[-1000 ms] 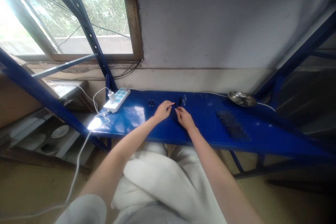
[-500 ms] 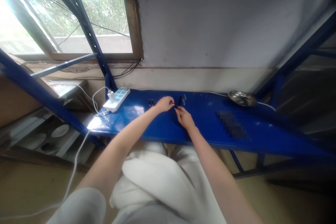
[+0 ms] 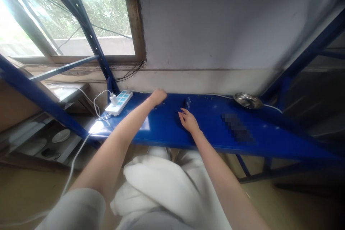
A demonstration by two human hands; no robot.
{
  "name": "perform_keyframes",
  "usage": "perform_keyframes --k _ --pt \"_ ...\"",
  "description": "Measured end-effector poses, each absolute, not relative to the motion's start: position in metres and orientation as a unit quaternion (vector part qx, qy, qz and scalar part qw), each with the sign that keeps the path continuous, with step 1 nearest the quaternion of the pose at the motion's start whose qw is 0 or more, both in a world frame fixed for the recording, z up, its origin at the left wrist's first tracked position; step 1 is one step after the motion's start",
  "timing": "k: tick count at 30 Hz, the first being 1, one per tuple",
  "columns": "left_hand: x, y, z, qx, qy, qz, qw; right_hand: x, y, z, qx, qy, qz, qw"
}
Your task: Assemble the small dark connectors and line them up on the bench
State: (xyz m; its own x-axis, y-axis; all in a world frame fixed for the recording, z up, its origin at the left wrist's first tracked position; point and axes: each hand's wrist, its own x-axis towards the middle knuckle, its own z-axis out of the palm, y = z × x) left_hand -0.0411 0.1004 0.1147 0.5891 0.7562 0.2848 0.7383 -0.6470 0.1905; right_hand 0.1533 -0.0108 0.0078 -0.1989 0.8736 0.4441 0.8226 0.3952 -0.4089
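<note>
Apparently for easy reach, my right hand (image 3: 189,121) sits near the black stick (image 3: 184,103), fingers slightly parted; left hand's (image 3: 158,97) grip indeterminable.

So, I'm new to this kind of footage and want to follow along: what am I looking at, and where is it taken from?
There is no machine here: these are a person's bare hands, seen by one camera worn on the head, looking forward and down. On the blue table are a white power strip, a small black piece beside some clear bits, and a shiny metal dish. The left hand is over the far side; the right hand is near the black piece. Whether either holds anything is too small or hidden to tell.
</note>
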Motion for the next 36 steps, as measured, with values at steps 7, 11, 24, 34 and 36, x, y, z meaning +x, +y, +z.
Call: perform_keyframes --k 7,11,24,34,36 --pt "-0.058 0.098 0.104 0.898 0.434 0.037 -0.067 0.154 -0.007 0.004 -0.543 -0.774 0.023 0.323" --pt "-0.055 0.092 0.105 0.898 0.417 -0.039 -0.134 0.156 -0.004 -0.001 -0.520 -0.776 0.001 0.358" --pt "-0.054 0.088 0.106 0.886 0.437 -0.076 -0.135 0.156 -0.005 0.000 -0.521 -0.770 0.002 0.368" --pt "-0.057 0.091 0.105 0.878 0.451 -0.089 -0.132 0.157 -0.005 0.001 -0.536 -0.760 0.012 0.367" --pt "-0.056 0.090 0.105 0.878 0.451 -0.092 -0.131 0.157 -0.005 0.000 -0.535 -0.760 0.010 0.369"
